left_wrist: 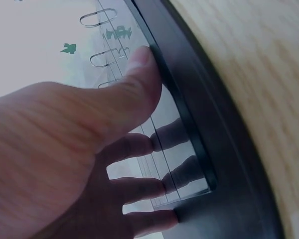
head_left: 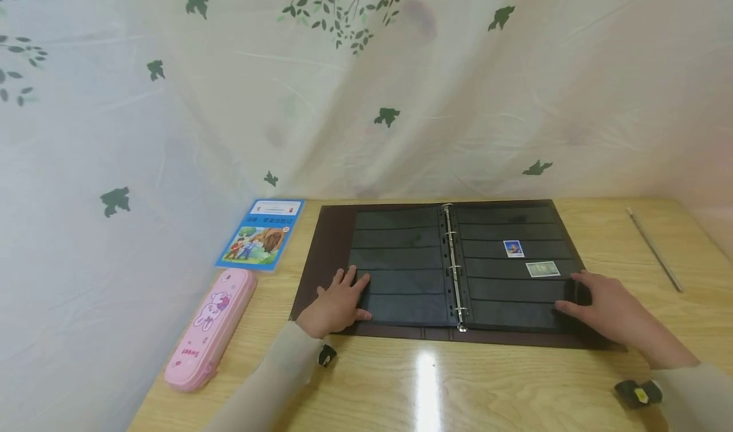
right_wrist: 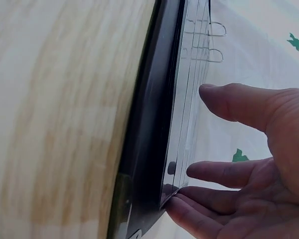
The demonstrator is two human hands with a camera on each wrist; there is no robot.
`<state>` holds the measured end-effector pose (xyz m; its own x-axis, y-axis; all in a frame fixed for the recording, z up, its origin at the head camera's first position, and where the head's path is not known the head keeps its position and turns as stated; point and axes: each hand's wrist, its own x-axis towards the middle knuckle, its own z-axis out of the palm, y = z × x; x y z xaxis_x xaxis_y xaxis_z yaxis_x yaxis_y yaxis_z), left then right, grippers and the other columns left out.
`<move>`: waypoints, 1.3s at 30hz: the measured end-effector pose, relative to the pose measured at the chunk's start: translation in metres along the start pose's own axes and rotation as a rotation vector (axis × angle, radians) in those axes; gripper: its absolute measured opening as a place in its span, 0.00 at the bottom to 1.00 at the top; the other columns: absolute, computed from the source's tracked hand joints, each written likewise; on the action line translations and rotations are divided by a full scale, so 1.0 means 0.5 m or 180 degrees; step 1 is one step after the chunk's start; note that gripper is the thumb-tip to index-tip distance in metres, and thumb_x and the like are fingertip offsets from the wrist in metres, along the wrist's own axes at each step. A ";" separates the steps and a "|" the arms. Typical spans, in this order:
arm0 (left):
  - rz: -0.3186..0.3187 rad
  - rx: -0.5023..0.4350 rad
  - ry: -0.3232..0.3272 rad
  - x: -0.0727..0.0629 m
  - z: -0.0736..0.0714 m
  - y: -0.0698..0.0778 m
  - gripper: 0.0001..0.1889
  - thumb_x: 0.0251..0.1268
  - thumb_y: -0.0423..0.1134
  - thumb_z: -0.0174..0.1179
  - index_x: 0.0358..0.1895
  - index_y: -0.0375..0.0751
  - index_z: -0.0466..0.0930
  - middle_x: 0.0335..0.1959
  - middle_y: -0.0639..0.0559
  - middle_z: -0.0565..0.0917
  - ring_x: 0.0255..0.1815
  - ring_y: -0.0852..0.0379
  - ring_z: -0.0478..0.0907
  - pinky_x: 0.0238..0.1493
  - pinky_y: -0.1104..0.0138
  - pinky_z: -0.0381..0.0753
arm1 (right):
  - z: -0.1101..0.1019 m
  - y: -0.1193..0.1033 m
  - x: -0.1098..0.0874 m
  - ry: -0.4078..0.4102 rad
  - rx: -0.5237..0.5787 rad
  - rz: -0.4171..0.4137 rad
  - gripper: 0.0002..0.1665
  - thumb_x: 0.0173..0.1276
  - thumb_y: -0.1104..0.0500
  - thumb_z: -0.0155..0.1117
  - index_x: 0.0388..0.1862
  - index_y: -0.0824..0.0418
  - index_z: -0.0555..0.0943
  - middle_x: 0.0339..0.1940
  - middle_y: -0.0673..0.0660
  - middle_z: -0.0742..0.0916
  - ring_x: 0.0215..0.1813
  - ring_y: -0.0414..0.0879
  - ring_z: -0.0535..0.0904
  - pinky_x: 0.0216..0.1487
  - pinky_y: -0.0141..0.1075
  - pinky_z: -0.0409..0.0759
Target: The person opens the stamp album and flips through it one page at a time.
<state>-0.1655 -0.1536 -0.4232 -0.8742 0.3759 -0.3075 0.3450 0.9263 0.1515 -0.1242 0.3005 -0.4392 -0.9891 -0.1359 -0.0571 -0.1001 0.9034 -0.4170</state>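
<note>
A stamp album with black strip pages and metal rings lies spread on the table. My left hand rests with fingers spread on the outer lower part of its left page; the left wrist view shows the thumb and fingers against the glossy sheet. My right hand is at the outer edge of the right page, thumb and fingers apart. In the right wrist view its lower fingers touch the page edge. A blue stamp and a green stamp lie on the right page.
Left of the album are a blue picture booklet and a pink pencil case. A thin metallic rod lies on the wooden table at the right. A leaf-patterned curtain hangs behind the table.
</note>
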 end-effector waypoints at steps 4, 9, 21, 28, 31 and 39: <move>-0.0003 0.0016 -0.0007 0.001 0.002 0.000 0.39 0.61 0.57 0.58 0.74 0.48 0.57 0.74 0.40 0.50 0.72 0.37 0.46 0.52 0.33 0.62 | -0.001 -0.005 -0.002 0.0001 0.0001 -0.0039 0.46 0.59 0.45 0.68 0.56 0.85 0.67 0.54 0.86 0.69 0.55 0.81 0.63 0.52 0.67 0.62; -0.0004 0.0014 -0.0015 0.001 0.002 0.000 0.39 0.61 0.57 0.58 0.74 0.48 0.57 0.74 0.39 0.50 0.72 0.36 0.46 0.52 0.33 0.62 | 0.001 -0.006 -0.006 -0.0031 0.0037 -0.0110 0.46 0.59 0.44 0.68 0.59 0.82 0.66 0.56 0.86 0.68 0.56 0.81 0.62 0.52 0.68 0.60; 0.0014 0.0016 -0.0031 0.002 0.001 -0.003 0.39 0.61 0.56 0.58 0.74 0.48 0.56 0.74 0.39 0.50 0.72 0.36 0.46 0.51 0.33 0.62 | -0.004 -0.009 0.000 -0.0077 0.0036 -0.0006 0.45 0.65 0.44 0.63 0.60 0.83 0.65 0.55 0.85 0.69 0.56 0.81 0.62 0.53 0.68 0.61; -0.0004 0.0022 -0.0053 0.005 0.000 -0.001 0.40 0.61 0.57 0.57 0.74 0.48 0.56 0.74 0.39 0.49 0.73 0.36 0.45 0.51 0.33 0.62 | -0.012 -0.008 0.005 -0.0111 0.0037 0.0012 0.45 0.66 0.44 0.61 0.60 0.82 0.64 0.55 0.85 0.69 0.56 0.81 0.62 0.52 0.67 0.62; 0.0003 0.0021 -0.0058 0.005 -0.001 0.001 0.40 0.61 0.57 0.57 0.74 0.48 0.56 0.74 0.39 0.49 0.72 0.36 0.45 0.51 0.33 0.63 | -0.015 -0.010 0.008 -0.0106 0.0002 0.0088 0.45 0.67 0.43 0.59 0.59 0.83 0.65 0.53 0.86 0.69 0.55 0.81 0.63 0.50 0.68 0.63; -0.0013 -0.0022 -0.0038 0.004 0.000 -0.001 0.39 0.60 0.57 0.58 0.73 0.48 0.57 0.74 0.39 0.50 0.72 0.36 0.46 0.51 0.33 0.62 | -0.013 -0.017 0.015 -0.0016 0.0078 0.0177 0.43 0.68 0.42 0.57 0.59 0.83 0.65 0.54 0.86 0.69 0.55 0.81 0.63 0.50 0.67 0.63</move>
<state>-0.1672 -0.1533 -0.4236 -0.8714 0.3725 -0.3192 0.3391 0.9276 0.1568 -0.1315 0.2944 -0.4300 -0.9925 -0.0879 -0.0853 -0.0422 0.8994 -0.4351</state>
